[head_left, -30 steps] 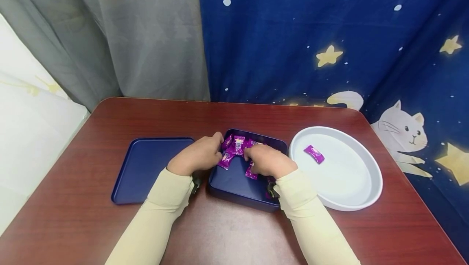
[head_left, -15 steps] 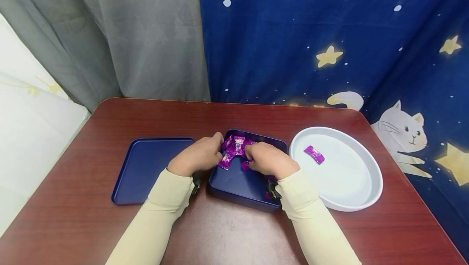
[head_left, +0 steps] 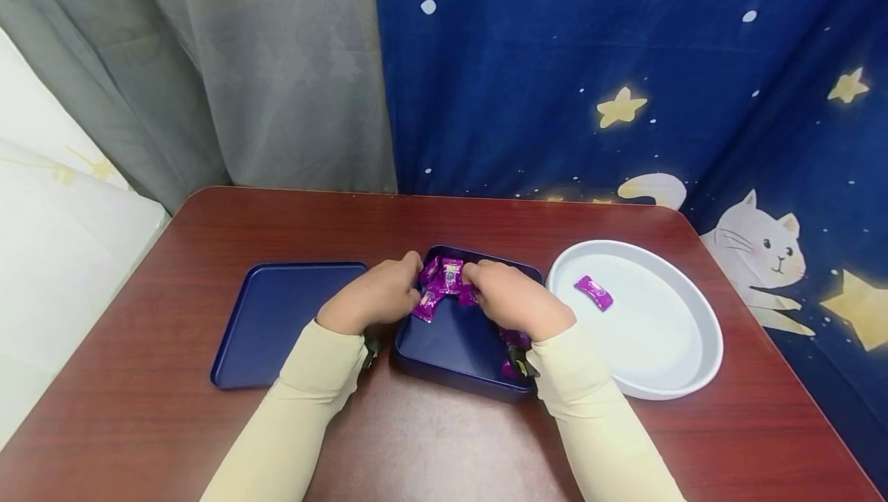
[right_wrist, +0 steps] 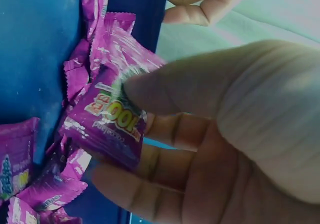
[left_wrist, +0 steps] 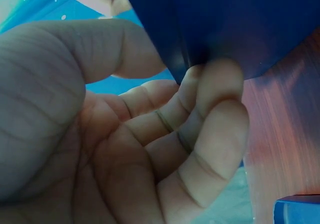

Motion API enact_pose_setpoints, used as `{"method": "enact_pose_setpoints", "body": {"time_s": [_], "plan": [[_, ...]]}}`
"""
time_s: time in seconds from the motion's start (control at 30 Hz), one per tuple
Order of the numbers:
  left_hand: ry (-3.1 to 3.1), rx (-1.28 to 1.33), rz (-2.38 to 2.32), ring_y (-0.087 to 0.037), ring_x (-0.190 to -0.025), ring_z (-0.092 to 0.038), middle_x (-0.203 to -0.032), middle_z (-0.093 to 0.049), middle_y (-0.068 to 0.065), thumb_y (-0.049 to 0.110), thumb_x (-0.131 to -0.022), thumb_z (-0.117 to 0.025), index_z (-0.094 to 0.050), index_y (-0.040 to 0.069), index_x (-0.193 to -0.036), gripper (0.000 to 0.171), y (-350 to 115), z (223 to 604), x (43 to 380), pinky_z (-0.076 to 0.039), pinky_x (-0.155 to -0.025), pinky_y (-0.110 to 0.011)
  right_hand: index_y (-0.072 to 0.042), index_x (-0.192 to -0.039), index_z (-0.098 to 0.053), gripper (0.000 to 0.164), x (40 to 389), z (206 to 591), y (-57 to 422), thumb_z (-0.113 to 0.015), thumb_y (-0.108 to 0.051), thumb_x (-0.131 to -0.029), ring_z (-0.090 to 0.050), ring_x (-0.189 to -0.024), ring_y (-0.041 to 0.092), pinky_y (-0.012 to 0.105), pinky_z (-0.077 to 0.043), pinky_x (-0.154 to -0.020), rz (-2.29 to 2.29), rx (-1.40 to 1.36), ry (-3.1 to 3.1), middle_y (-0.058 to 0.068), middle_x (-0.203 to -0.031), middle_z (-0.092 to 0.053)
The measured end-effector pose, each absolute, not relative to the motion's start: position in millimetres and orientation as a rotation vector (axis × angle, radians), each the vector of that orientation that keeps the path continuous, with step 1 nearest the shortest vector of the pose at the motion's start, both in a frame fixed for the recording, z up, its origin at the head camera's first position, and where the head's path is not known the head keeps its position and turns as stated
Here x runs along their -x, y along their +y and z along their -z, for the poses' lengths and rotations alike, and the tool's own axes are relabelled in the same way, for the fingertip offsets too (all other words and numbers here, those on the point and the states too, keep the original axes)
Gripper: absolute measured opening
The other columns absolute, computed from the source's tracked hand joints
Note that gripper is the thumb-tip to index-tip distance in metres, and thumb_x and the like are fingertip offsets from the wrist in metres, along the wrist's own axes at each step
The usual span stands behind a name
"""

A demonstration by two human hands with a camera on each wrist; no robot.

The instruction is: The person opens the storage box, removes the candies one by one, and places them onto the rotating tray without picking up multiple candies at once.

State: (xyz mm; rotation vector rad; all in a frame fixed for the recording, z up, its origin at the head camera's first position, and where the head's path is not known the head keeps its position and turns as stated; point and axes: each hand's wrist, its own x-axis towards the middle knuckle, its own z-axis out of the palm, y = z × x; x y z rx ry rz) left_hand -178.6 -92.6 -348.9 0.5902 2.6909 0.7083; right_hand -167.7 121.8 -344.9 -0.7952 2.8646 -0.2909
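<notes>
My left hand (head_left: pixel 375 295) grips the left wall of a dark blue box (head_left: pixel 447 348); the left wrist view shows its thumb and fingers on either side of that wall (left_wrist: pixel 172 39). Inside the box, purple wrapped candies (head_left: pixel 430 303) lie heaped toward the far left. Over this heap, my right hand (head_left: pixel 519 298) pinches one purple candy (right_wrist: pixel 112 116) between thumb and fingers, its printed side showing in the right wrist view. More candies (head_left: pixel 511 367) sit at the box's right side, partly hidden under the right wrist.
Right of the box stands a round white tray (head_left: pixel 652 340) with a single purple candy (head_left: pixel 593 293) in it. A flat dark blue lid (head_left: pixel 277 325) lies on the reddish-brown table (head_left: pixel 132 355) to the left. Curtains (head_left: pixel 513 78) hang behind the table's far edge.
My right hand has closed on a candy and shifted slightly up and right. The candy seen below its fingers earlier no longer shows there. My left hand stays in place.
</notes>
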Motion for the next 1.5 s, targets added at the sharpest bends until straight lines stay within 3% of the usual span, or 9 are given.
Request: {"method": "enact_pose_setpoints", "body": {"time_s": [0.63, 1.2, 1.5], "plan": [[2.699, -0.595, -0.701, -0.022, -0.078, -0.055, -0.081, -0.056, -0.007, 0.007, -0.094, -0.058, -0.049, -0.002, -0.123, 0.032, -93, 351, 177, -0.047, -0.072, -0.037, -0.009, -0.112, -0.067, 0.022, 168, 341, 127, -0.061, -0.001, -0.093, -0.063, -0.095, 0.023, 0.038, -0.052, -0.088, 0.389, 0.837, 2.895, 0.006, -0.1, -0.064], [2.689, -0.579, -0.709, -0.022, -0.077, -0.056, -0.081, -0.056, -0.007, 0.008, -0.095, -0.058, -0.048, -0.001, -0.124, 0.032, -93, 348, 177, -0.047, -0.071, -0.036, -0.01, -0.115, -0.068, 0.028, 170, 334, 136, -0.06, 0.002, -0.091, -0.059, -0.089, 0.021, 0.037, -0.053, -0.086, 0.45, 0.811, 2.891, 0.005, -0.098, -0.061], [2.685, -0.572, -0.708, -0.022, -0.076, -0.055, -0.08, -0.055, -0.008, 0.007, -0.095, -0.058, -0.047, -0.001, -0.125, 0.033, -93, 350, 178, -0.046, -0.07, -0.036, -0.008, -0.115, -0.066, 0.029, 167, 326, 144, -0.057, 0.004, -0.09, -0.061, -0.094, 0.024, 0.04, -0.05, -0.09, 0.472, 0.837, 2.914, 0.007, -0.104, -0.064]]}}
